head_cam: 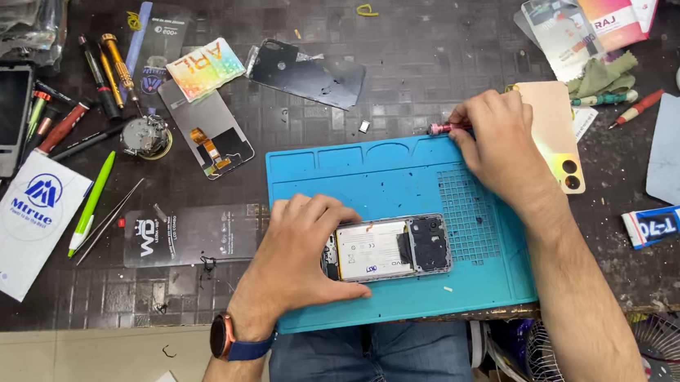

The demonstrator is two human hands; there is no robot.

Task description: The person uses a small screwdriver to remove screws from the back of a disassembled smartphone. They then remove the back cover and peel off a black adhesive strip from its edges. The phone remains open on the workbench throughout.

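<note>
From here I see my left hand [296, 252] clamped around the opened phone [390, 248] lying back-up on the blue mat [405, 181]; to its right, my right hand [499, 140] pinches a red-handled screwdriver [448, 127] at the mat's top edge, just beside the gold back cover [556, 135].

The near end of the opened phone [394, 248] is covered by the left hand [296, 256]. Most of the red-tipped tool [443, 128] is hidden inside the right hand [499, 140]. The fan [665, 347] is cut off by the bottom edge.
</note>
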